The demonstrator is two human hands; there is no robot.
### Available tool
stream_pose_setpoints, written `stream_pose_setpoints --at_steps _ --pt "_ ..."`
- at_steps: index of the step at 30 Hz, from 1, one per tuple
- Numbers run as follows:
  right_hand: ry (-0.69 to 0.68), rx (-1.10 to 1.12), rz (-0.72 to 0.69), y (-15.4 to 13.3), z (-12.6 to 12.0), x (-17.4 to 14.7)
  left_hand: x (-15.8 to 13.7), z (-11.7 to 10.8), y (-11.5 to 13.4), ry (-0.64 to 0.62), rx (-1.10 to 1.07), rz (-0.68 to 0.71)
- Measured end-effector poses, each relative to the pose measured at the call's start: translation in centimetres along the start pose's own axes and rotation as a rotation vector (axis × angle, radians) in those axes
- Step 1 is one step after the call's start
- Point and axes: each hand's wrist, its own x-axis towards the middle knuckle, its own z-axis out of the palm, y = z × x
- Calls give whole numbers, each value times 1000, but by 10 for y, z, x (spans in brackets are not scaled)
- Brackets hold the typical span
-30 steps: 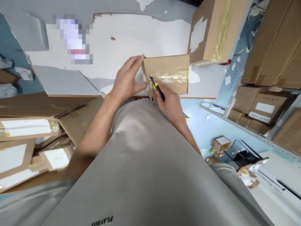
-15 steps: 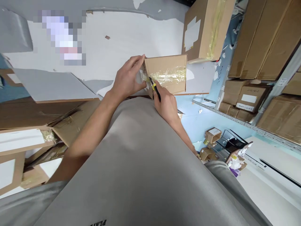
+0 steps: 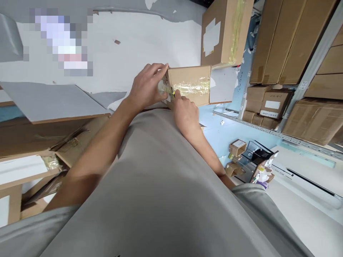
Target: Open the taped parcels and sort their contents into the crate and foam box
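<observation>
Your grey shirt fills the lower middle of the frame. Worktable, patched white and grey, spreads across the top and upper left. Tall cartons stand side by side at upper right. Nearer the centre top, a taped carton sits on the table's right part, white label on its left face. Small box just above frame centre, at the table's near edge, below the taped carton. Your left hand spans the box's left end, gripping it, a fingertip at the top corner, thumb lower down. Your right hand is curled at the box's lower left, closed around a cutter; only a bit of yellow and dark shows, blade contact unclear. Shiny yellowish tape crosses the box's face. Brown scrap, upper left of centre.
</observation>
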Motion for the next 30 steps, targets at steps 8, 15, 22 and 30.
stream_pose_setpoints --at_steps 8,15,22,30 --pt "-27 -62 50 -7 -7 -15 0 5 -5 -81 -57 50" --pt "-70 -135 99 -13 -16 -28 -5 -9 12 -127 -62 98" --pt "-90 -165 -136 24 -14 -21 -5 -27 9 -108 -40 82" --pt "121 -35 -185 77 25 -27 -17 -40 6 -159 -6 89"
